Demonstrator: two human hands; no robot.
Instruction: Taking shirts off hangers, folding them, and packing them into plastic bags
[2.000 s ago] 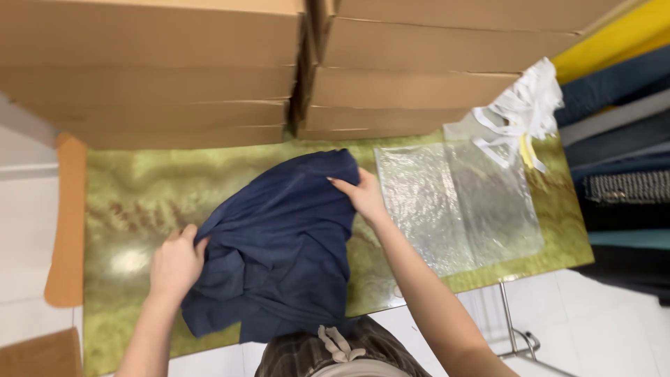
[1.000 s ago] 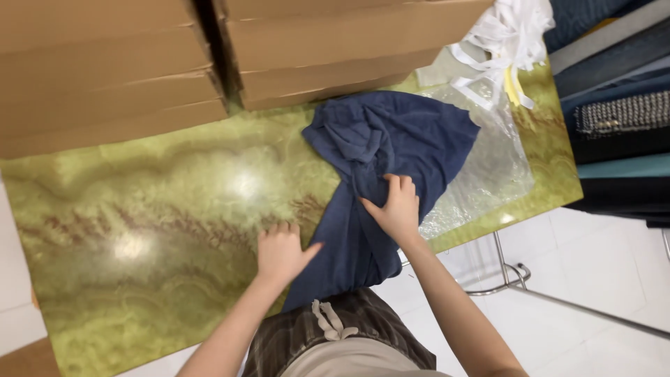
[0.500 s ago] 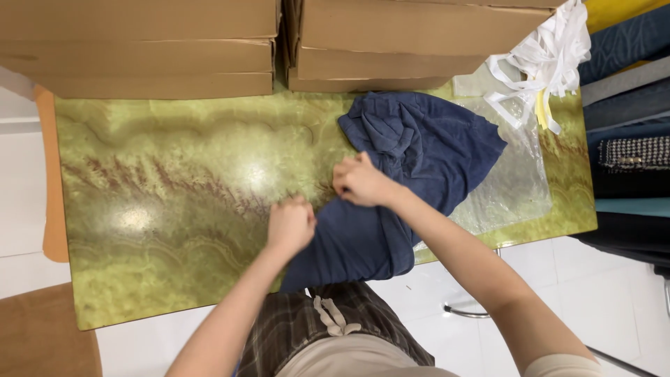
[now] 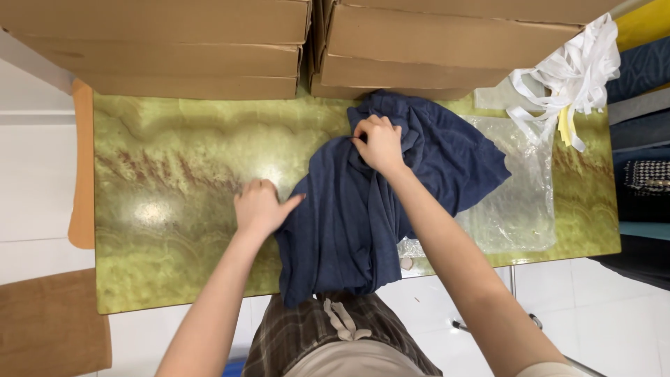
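A crumpled dark blue garment [image 4: 363,209] lies on a green marble-patterned table [image 4: 174,167], its lower end hanging over the front edge. My left hand [image 4: 259,207] rests half-closed on the table, thumb pressing the garment's left edge. My right hand [image 4: 380,143] is closed on a bunch of the cloth near its top, close to the boxes.
Stacked flat cardboard boxes [image 4: 209,49] line the table's back edge. Clear plastic bags [image 4: 516,202] lie under and right of the garment. White tangled strips [image 4: 569,73] sit at the back right. Folded fabrics [image 4: 642,126] are stacked at the right.
My right hand has moved up the garment toward the boxes, gripping cloth. My left hand has shifted left to the garment's edge. The garment is drawn out longer over the front edge.
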